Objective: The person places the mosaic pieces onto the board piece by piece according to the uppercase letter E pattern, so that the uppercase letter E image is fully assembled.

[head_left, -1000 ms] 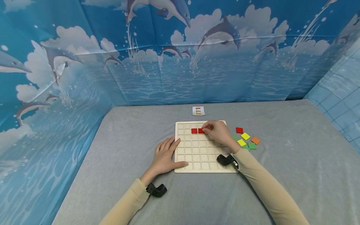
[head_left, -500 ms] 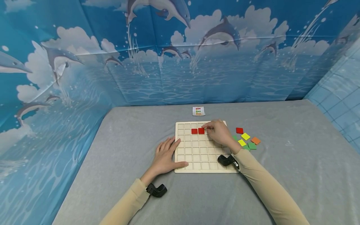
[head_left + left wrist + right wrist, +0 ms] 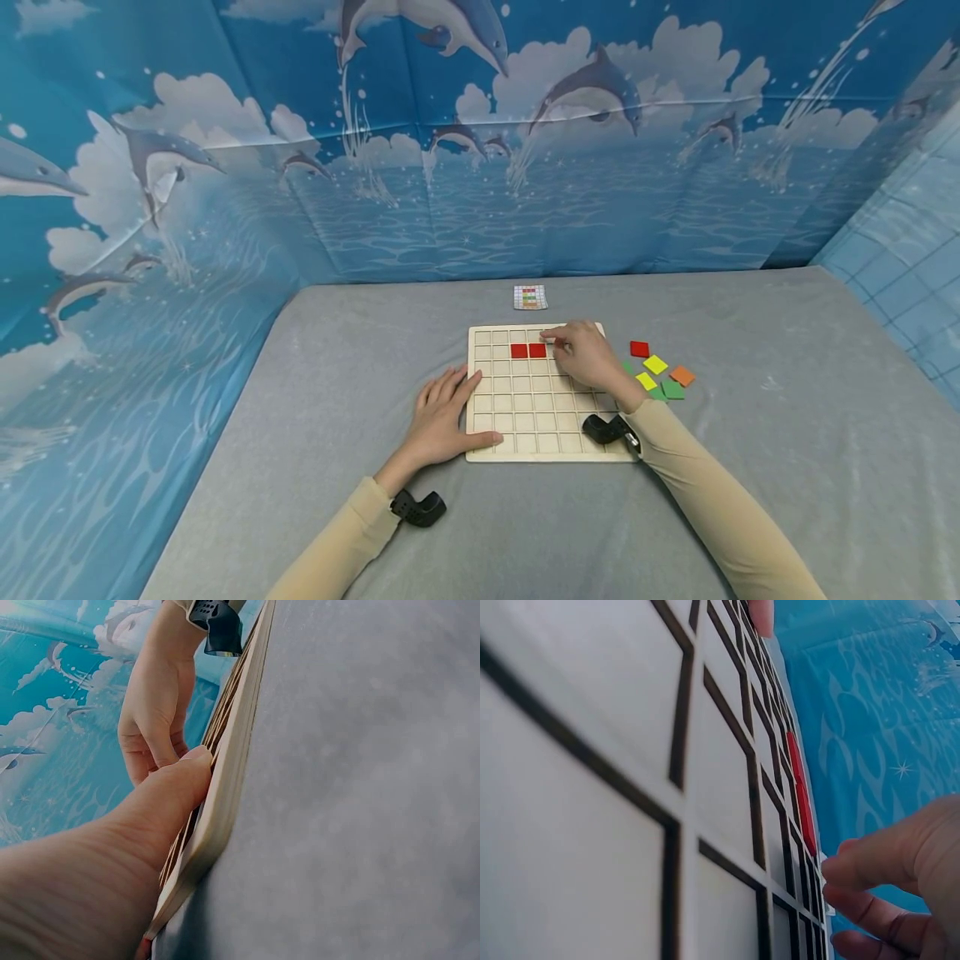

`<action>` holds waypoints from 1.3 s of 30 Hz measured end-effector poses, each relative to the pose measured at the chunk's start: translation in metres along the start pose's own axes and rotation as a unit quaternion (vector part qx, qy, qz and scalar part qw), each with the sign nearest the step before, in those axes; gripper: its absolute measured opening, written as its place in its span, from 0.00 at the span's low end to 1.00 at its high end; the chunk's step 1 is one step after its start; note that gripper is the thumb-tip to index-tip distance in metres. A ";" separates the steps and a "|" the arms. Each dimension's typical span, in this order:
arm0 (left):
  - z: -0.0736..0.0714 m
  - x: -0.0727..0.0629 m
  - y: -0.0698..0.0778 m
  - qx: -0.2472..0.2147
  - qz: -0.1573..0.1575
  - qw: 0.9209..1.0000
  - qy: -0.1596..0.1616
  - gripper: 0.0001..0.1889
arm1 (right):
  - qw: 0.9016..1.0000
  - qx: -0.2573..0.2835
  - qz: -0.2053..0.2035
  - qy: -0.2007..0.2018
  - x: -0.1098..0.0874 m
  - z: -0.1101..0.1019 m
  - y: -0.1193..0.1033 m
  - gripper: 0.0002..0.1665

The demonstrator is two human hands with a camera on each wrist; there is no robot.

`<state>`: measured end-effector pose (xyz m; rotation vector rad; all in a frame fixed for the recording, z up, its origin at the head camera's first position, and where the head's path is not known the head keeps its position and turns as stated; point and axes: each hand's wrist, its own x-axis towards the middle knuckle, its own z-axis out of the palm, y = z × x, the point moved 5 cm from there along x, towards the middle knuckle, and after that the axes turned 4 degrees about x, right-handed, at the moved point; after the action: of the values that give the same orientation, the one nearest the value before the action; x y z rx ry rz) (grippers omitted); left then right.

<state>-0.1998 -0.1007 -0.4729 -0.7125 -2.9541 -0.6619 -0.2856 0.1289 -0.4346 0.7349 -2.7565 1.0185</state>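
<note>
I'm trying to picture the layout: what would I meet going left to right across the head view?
Left grip, left red tile, right red tile, right grip, loose red tile, orange tile.

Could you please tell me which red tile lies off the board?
The red tile right of the board; the other two visible red tiles sit in its grid.
</note>
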 end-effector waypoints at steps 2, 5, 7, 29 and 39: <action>0.001 0.000 0.000 0.003 -0.002 1.000 -0.004 0.51 | 1.000 0.009 -0.004 0.003 -0.001 0.000 0.002 0.16; 0.002 0.000 -0.001 0.007 -0.002 1.000 -0.004 0.51 | 1.000 0.023 -0.010 0.007 -0.004 -0.002 0.004 0.13; 0.002 0.000 -0.001 0.007 0.000 1.000 0.000 0.50 | 0.999 0.033 -0.009 0.008 -0.006 -0.004 0.006 0.13; 0.001 0.000 -0.002 0.000 0.003 1.000 -0.001 0.51 | 0.997 0.039 0.070 0.022 -0.045 -0.065 0.055 0.18; 0.000 0.000 0.000 0.003 0.002 1.000 -0.001 0.51 | 0.993 -0.020 0.119 -0.001 -0.051 -0.072 0.075 0.24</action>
<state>-0.2001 -0.1010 -0.4730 -0.7176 -2.9545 -0.6519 -0.2809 0.2447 -0.4363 0.4074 -2.9088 0.9965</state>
